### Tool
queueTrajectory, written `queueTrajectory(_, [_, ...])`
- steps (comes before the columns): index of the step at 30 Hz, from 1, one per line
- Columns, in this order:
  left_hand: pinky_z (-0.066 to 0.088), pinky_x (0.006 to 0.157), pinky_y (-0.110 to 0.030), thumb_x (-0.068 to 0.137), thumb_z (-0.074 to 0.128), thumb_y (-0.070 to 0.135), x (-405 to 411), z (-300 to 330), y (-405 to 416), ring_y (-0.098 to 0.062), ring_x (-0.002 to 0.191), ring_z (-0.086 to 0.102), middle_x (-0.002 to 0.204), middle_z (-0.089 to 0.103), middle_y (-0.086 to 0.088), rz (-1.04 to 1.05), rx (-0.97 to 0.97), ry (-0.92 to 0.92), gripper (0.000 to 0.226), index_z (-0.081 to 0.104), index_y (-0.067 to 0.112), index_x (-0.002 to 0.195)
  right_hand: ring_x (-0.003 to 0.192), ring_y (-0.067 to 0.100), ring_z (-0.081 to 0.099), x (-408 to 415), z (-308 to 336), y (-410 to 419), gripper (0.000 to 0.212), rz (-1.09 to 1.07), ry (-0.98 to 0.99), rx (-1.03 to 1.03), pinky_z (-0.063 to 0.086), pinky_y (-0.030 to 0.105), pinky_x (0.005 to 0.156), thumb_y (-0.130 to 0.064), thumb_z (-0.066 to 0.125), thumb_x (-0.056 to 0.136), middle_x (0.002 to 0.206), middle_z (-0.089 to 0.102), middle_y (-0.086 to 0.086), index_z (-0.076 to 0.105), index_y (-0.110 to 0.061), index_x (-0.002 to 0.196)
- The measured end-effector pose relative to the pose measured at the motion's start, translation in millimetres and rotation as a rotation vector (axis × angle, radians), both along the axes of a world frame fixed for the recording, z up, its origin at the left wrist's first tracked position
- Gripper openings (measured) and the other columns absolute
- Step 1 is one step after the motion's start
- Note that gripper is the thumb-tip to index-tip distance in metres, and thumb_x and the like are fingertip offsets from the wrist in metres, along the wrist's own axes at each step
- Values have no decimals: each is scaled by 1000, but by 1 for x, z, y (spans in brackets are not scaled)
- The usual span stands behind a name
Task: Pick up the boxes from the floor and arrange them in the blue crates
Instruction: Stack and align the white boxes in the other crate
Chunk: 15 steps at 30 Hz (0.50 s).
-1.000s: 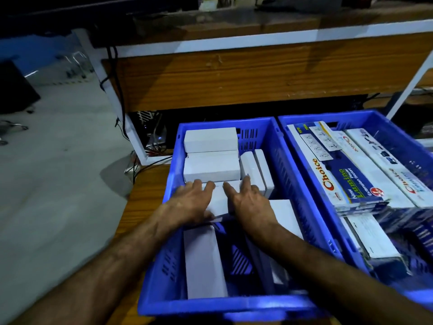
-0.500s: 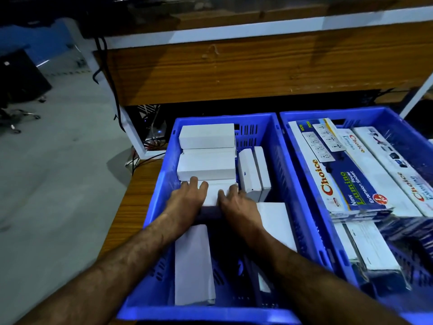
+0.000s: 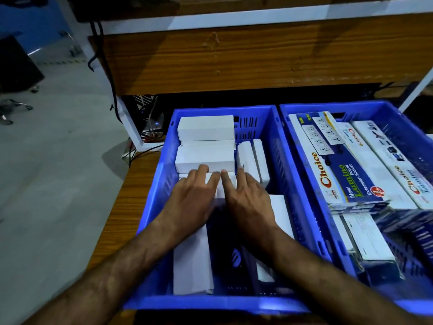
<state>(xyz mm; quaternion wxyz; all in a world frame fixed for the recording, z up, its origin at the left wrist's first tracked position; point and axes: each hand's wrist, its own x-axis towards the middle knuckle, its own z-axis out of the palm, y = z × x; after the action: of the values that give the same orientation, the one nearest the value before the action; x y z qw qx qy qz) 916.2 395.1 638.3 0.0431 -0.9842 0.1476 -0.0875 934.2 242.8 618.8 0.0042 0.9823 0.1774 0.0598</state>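
Note:
Two blue crates stand side by side on a wooden table. The left crate (image 3: pixel 284 165) holds several plain white boxes. My left hand (image 3: pixel 192 195) and my right hand (image 3: pixel 246 198) lie side by side inside it, fingers straight, pressing down on a white box (image 3: pixel 219 186) that they mostly cover. Just beyond my fingertips sit two stacked white boxes (image 3: pixel 205 158), and two narrow ones (image 3: pixel 254 158) stand on edge to their right. A long white box (image 3: pixel 191 261) lies under my left forearm. The right crate (image 3: pixel 403 123) is packed with printed extension-socket boxes (image 3: pixel 337 170).
The wooden table edge (image 3: pixel 124 207) shows left of the crates, with grey floor (image 3: pixel 46 184) beyond. A wooden desk panel (image 3: pixel 234 57) rises behind the crates, with black cables (image 3: pixel 110 73) hanging by a white frame leg (image 3: pixel 131 127).
Both hands slid the white box a little farther back, toward the stacked boxes, and stay flat on it. The view shifted slightly.

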Motion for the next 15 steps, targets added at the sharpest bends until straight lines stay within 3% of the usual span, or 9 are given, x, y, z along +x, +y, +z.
queueTrajectory(3, [53,90,-42,81,72,34,-4,2,-12,-31,117,54,140,44,-12,-150,-84,74,77,37,17,147,106,44,65,-28,14,-13,64,-103,63,19,58,44,79,-19,76,79,121,61,33,55,2,136])
queueTrajectory(7, [45,106,-40,75,74,19,0,5,-31,-30,136,43,152,38,-13,-402,-185,138,81,40,13,148,115,32,57,-73,38,-36,80,-281,178,30,51,36,77,-37,67,89,133,51,17,29,-7,153])
queueTrajectory(8, [41,109,-39,69,71,9,4,4,-36,-30,139,40,154,38,-14,-474,-202,148,84,41,12,148,109,30,59,-84,39,-39,82,-328,191,26,48,34,70,-41,70,87,127,53,15,32,-6,151])
queueTrajectory(9, [39,112,-39,62,65,1,8,3,-43,-30,141,37,156,36,-14,-542,-203,170,89,42,11,147,96,29,63,-94,41,-42,83,-370,247,-6,45,33,60,-43,79,77,114,59,14,46,-2,141])
queueTrajectory(10, [36,113,-39,56,59,-3,12,3,-50,-29,144,33,158,33,-14,-596,-193,199,95,42,11,148,79,27,65,-101,39,-43,78,-397,288,-45,42,31,50,-42,89,61,96,63,14,63,0,121])
queueTrajectory(12, [29,117,-39,55,58,-3,21,-1,-65,-26,148,24,162,25,-9,-658,-162,279,99,38,17,150,61,27,60,-107,28,-43,60,-443,269,-28,40,31,39,-36,95,41,74,60,12,70,-4,85])
queueTrajectory(13, [27,118,-39,59,59,1,25,-3,-71,-25,147,23,161,25,-7,-669,-141,323,95,38,19,150,61,27,60,-106,30,-41,55,-434,278,-28,41,31,39,-33,95,41,74,60,13,68,-7,81])
queueTrajectory(15, [32,113,-41,71,57,12,33,-8,-78,-26,140,31,151,33,-5,-690,-133,346,76,40,22,144,84,30,63,-104,47,-37,51,-446,396,0,50,35,54,-29,88,62,95,59,16,63,-9,101])
